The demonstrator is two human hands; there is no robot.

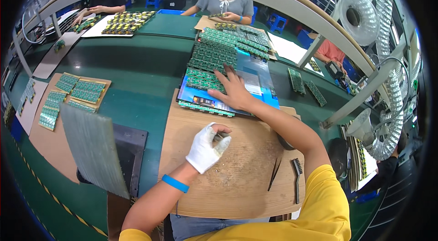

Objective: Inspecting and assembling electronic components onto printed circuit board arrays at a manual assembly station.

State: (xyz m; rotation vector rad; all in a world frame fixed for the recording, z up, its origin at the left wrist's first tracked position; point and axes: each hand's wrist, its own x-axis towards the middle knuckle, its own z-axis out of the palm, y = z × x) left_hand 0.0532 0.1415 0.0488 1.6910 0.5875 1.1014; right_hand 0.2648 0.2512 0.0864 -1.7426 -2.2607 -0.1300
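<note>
Circuit-board panels (87, 91) are lying on cardboard (52, 143), a grey plate (93, 145) partly blocking them. The gloved left hand (207, 147) is hovering half-curled over a wooden board (182, 131); I cannot tell whether it's gripping anything. Green circuit boards (212, 56) are already lining a blue sheet (248, 61), any remainder being unclear; the right hand (236, 93) is resting splayed on them. Tweezers (274, 173) and a brush (298, 178) are lying further right.
</note>
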